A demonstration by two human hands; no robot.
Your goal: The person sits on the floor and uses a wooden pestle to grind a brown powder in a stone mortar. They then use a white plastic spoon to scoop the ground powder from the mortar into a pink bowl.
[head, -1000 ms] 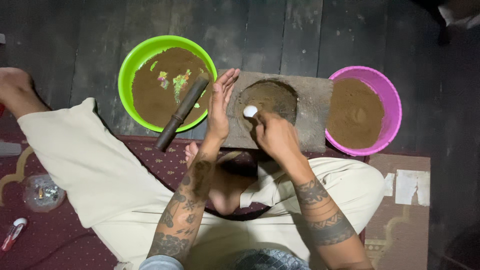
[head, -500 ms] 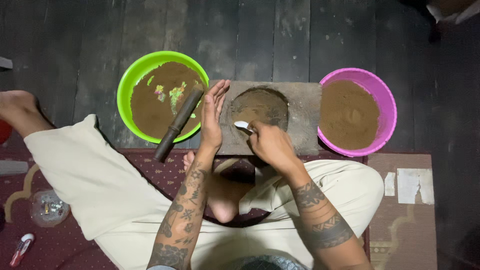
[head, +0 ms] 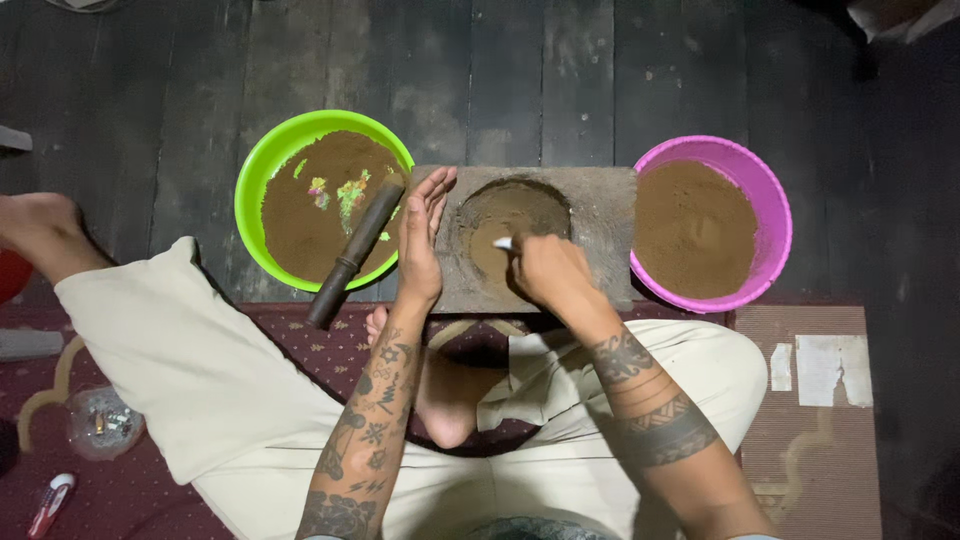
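Observation:
A grey stone slab (head: 600,200) with a round hollow (head: 510,215) full of brown powder lies on the floor in front of me. My right hand (head: 548,272) is shut on a small white spoon (head: 503,243), its tip in the hollow's powder. My left hand (head: 422,235) stands on edge, fingers straight, pressed against the slab's left side. A dark pestle (head: 352,255) leans on the rim of the green bowl (head: 250,200), which holds brown powder. To the right of the slab a pink bowl (head: 770,200) holds more brown powder.
I sit cross-legged in light trousers (head: 190,370) on a maroon patterned mat (head: 330,345) over dark wooden floorboards (head: 560,70). A glass ashtray (head: 100,422) and a red lighter (head: 48,505) lie at the lower left. White paper scraps (head: 825,365) lie at the right.
My right hand with the spoon has moved from the hollow's left part down toward its near side. The view has shifted slightly; my left hand stays against the slab.

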